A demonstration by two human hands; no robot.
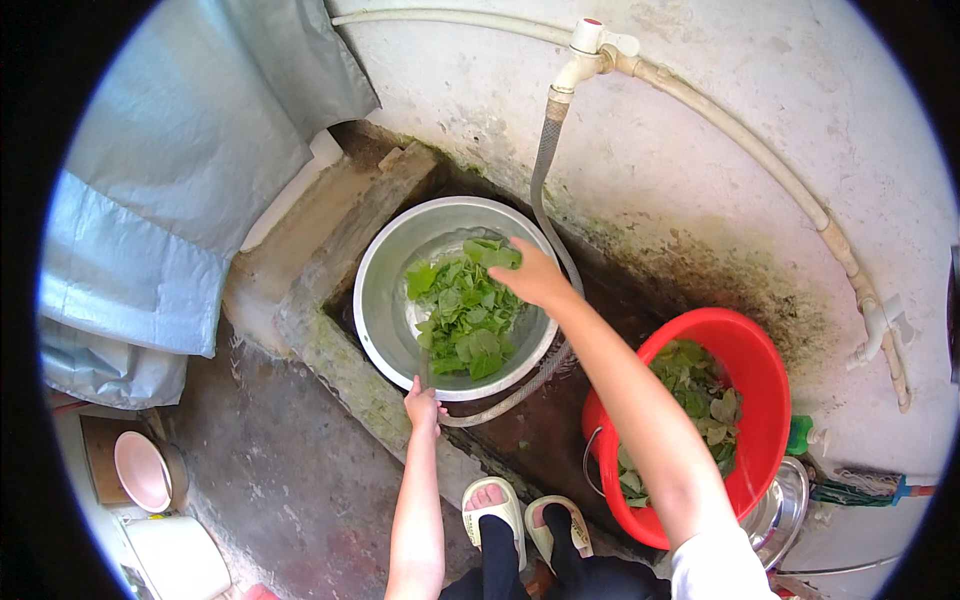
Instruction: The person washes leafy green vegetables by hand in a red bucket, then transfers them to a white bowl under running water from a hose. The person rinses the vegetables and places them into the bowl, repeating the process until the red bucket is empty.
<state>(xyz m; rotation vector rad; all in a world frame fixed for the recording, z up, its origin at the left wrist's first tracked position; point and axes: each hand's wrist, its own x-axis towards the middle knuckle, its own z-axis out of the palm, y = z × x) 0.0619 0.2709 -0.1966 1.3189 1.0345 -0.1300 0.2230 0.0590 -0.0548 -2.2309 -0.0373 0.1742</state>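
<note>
A round metal basin with leafy greens in it stands in the low wash area by the wall. My right hand reaches over the basin's right side. Its thumb and fingers are closed around some leaves at the top edge of the pile. My left hand grips the grey hose near its free end, at the basin's front rim. That end points in over the rim, beside the leaves. From there the hose loops around the basin's right side up to the tap. Water shows in the basin around the greens.
A red bucket holding more leaves stands at my right, with a metal bowl behind it. The white tap sits on a wall pipe. A concrete curb borders the wash area. A silvery sheet hangs at left.
</note>
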